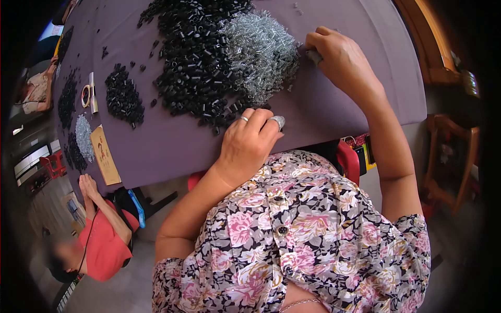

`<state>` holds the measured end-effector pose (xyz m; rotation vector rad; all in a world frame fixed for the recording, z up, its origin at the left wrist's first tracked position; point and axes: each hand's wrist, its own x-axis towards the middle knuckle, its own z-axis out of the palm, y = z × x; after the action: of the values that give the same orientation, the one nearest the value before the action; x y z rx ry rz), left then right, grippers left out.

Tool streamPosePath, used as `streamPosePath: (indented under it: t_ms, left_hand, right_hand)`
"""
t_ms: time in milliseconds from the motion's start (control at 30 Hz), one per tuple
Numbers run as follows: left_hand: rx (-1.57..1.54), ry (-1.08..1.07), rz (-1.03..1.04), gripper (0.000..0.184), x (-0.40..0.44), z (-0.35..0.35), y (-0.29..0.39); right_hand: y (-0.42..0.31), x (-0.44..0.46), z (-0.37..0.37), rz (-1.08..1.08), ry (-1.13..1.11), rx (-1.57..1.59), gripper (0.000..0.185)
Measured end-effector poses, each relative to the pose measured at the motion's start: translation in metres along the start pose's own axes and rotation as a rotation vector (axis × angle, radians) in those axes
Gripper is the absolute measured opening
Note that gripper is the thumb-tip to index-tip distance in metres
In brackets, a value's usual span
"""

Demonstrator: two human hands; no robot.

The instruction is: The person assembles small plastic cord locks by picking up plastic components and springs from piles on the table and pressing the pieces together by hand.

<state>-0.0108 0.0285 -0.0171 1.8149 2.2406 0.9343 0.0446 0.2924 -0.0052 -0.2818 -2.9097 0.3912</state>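
Observation:
My left hand (249, 136), with a ring on one finger, rests at the near edge of a large pile of black tube-shaped pieces (190, 68). Its fingers are curled together, a grey covering shows on one digit, and whatever they hold is hidden. Beside the right edge of a heap of small clear or silvery coil-like pieces (261, 52) is my right hand (336, 57). Its fingers are bent inward, with grey at the thumb; what lies between them cannot be made out.
On the purple cloth (172, 151) lie a smaller black pile (123, 95), a tape roll (86, 96), a silvery tube (93, 93) and a tan printed card (105, 156). A person in red (107, 240) sits at the left. A wooden chair (449, 161) stands right.

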Motion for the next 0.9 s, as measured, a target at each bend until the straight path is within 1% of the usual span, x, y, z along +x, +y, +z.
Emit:
streamPosePath:
  t_ms: [67, 167, 267, 367, 467, 533, 567, 667, 767, 867, 900]
  left_hand:
    - [-0.013, -0.011, -0.004, 0.022, -0.002, -0.002, -0.001]
    - [-0.020, -0.012, -0.016, 0.022, -0.008, 0.003, -0.004]
    - [0.000, 0.013, -0.021, 0.021, -0.010, 0.005, -0.002]
    - [-0.010, 0.065, -0.036, 0.019, -0.010, 0.002, -0.001]
    - [-0.091, 0.131, -0.082, 0.016, -0.010, -0.005, -0.003]
    - [-0.162, 0.140, -0.135, 0.015, -0.010, -0.009, -0.004]
    - [-0.154, 0.132, -0.127, 0.015, -0.009, -0.008, -0.004]
    - [-0.116, 0.097, -0.104, 0.014, -0.010, -0.010, -0.003]
    - [-0.148, 0.017, -0.087, 0.015, -0.011, -0.022, -0.001]
    - [-0.116, -0.147, 0.028, 0.016, -0.012, -0.027, 0.000]
    - [-0.100, -0.165, 0.061, 0.017, -0.013, -0.022, -0.003]
  right_hand:
    - [0.001, 0.005, -0.002, 0.034, -0.055, 0.031, 0.012]
    - [0.005, 0.011, -0.003, -0.010, -0.072, 0.085, 0.012]
    - [0.002, 0.008, 0.001, -0.015, -0.030, 0.124, 0.021]
    - [-0.003, 0.004, -0.001, 0.013, -0.024, 0.113, 0.021]
    - [-0.018, -0.012, -0.010, 0.086, 0.035, 0.340, 0.020]
    - [-0.032, -0.029, -0.013, 0.108, -0.011, 0.556, 0.024]
    - [-0.037, -0.036, -0.012, 0.121, -0.033, 0.665, 0.026]
    - [-0.044, -0.053, -0.002, 0.131, 0.025, 0.616, 0.026]
    - [-0.045, -0.066, -0.011, 0.160, 0.025, 0.628, 0.025]
    - [-0.048, -0.072, -0.015, 0.169, 0.000, 0.651, 0.024]
    - [-0.049, -0.073, -0.015, 0.171, -0.013, 0.669, 0.024]
